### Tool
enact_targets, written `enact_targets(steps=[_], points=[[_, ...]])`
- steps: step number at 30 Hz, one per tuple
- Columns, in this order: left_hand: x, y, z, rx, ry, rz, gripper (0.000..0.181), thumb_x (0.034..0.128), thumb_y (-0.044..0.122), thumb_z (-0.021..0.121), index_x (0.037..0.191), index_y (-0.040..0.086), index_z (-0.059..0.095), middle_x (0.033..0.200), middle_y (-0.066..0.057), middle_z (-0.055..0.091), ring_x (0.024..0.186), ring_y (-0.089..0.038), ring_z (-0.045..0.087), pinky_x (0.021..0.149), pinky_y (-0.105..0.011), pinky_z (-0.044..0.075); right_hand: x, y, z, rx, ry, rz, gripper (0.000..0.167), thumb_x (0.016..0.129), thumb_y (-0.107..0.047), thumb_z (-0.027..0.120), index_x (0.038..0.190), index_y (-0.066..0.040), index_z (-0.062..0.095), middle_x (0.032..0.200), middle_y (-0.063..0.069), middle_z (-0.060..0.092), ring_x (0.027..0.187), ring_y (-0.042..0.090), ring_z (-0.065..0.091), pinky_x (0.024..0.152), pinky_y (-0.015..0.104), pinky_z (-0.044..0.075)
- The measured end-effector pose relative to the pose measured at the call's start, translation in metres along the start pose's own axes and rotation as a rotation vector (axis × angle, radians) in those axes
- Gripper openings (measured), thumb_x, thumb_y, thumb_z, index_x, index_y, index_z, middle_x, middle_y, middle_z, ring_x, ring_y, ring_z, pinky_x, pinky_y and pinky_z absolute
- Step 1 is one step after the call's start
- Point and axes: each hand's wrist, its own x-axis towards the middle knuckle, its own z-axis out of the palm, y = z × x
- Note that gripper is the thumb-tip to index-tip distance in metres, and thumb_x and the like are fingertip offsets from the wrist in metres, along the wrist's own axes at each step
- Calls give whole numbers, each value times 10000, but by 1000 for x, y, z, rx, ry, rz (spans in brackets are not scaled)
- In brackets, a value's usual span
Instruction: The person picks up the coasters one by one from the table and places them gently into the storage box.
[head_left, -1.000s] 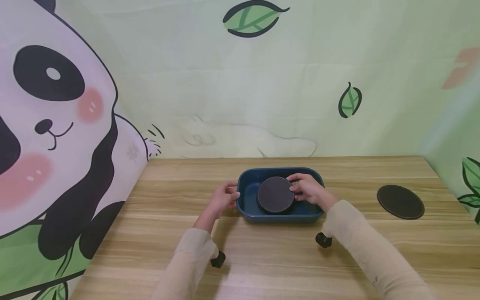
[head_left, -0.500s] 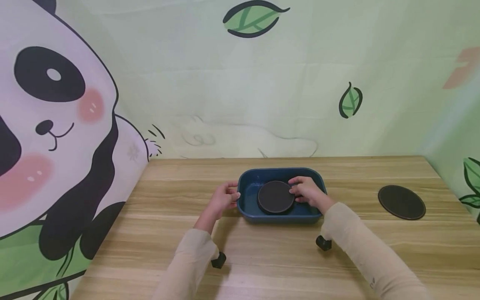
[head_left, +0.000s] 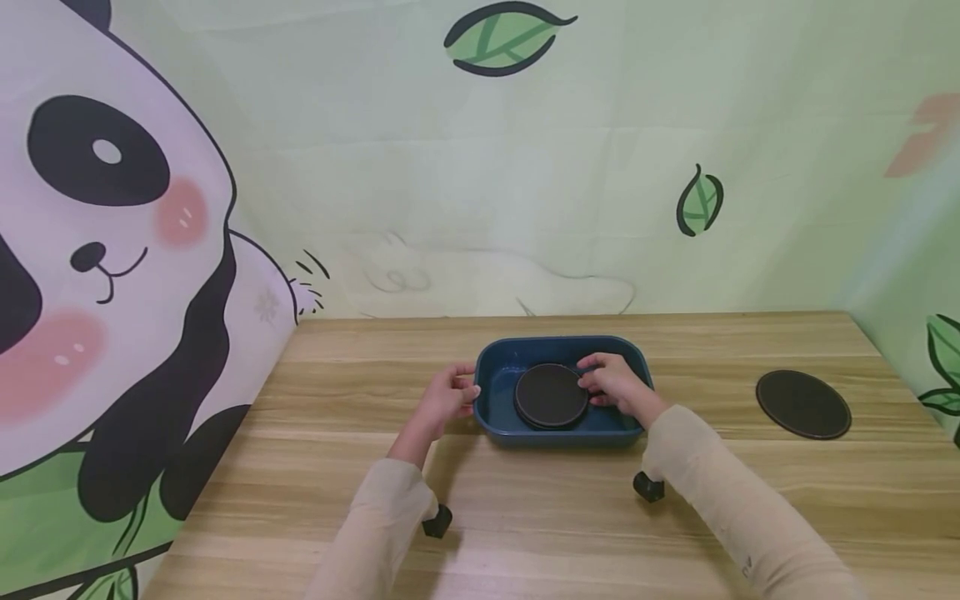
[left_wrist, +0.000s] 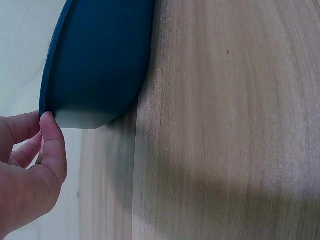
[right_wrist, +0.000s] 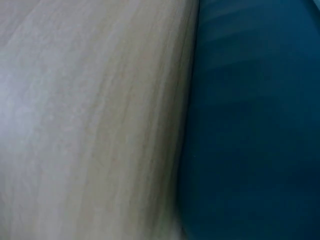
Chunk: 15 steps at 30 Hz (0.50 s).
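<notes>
A blue rectangular bin (head_left: 517,437) stands on the table. My left hand (head_left: 446,395) holds its left end in the head view; the left wrist view shows the thumb and index finger at the bin's rim (left_wrist: 44,85). Inside the bin lies a round black coaster (head_left: 551,395) with a thin lighter edge. Another dark edge shows below it, and I cannot tell whether that is a further coaster. My right hand (head_left: 617,385) reaches into the bin over its right side, its fingertips on the coaster's right edge. In the right wrist view only the bin's wall (right_wrist: 255,130) and table appear.
A second black coaster (head_left: 803,404) lies flat on the wooden table (head_left: 540,517) to the right of the bin. Behind the table hangs a green cloth (head_left: 420,167) printed with a panda and leaves. Each wrist carries a small black device (head_left: 437,522).
The coaster under my right hand has come down from a raised, tilted position to lie flatter in the bin. My right hand has shifted very slightly down with it. The left hand stays put.
</notes>
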Motion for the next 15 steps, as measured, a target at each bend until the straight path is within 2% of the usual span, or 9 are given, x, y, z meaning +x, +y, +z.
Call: enact_targets(steps=[7,15], points=[[0,0,1,0,2,9,348,853,4,529,1195,43,480,944,-92,464,707,-149,499,622,-266,483,-7,-9,-6,-65,-10,-62,396,831,-16,505,1217,22,422,843,36,526,765,169,498,606,283,492],[-1,0,1,9,9,19,351,853,3,527,1200,40,483,910,-85,476,725,-177,513,637,-279,497,-16,-12,-19,-125,-57,-113,402,856,-37,495,1237,45,393,1078,185,513,945,268,526,738,364,505]])
